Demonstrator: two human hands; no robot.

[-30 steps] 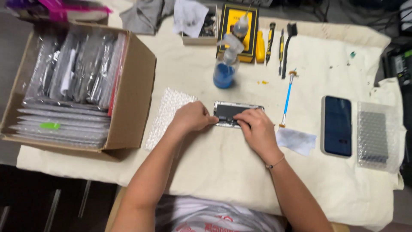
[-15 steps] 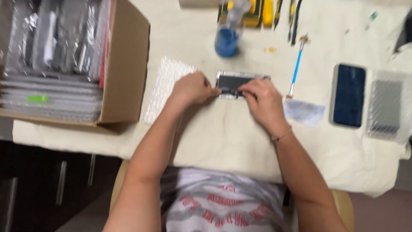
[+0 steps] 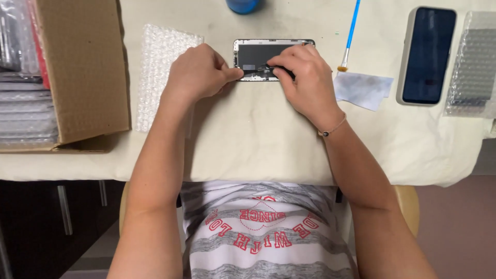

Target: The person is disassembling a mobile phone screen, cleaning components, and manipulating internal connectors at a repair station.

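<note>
Head view, left hand: the left hand was curled shut, its fingertips pinching the left end of the open phone to keep it from sliding.
Head view, right hand: the right hand was curled around a thin dark tool, with the tip down inside the phone.
Where the phone was: flat on the table, near the far side, between both hands.
Doing it well: I think small, slow pushes worked best, with the left hand pressing firmly.
Left side room: a bubble wrap sheet lay just beside the left hand, then a cardboard box.
Right side room: a blue brush and a white wipe lay near; a second phone was farther off.
Near edge: the table in front of the person was bare cloth, so the arms had room there.
</note>
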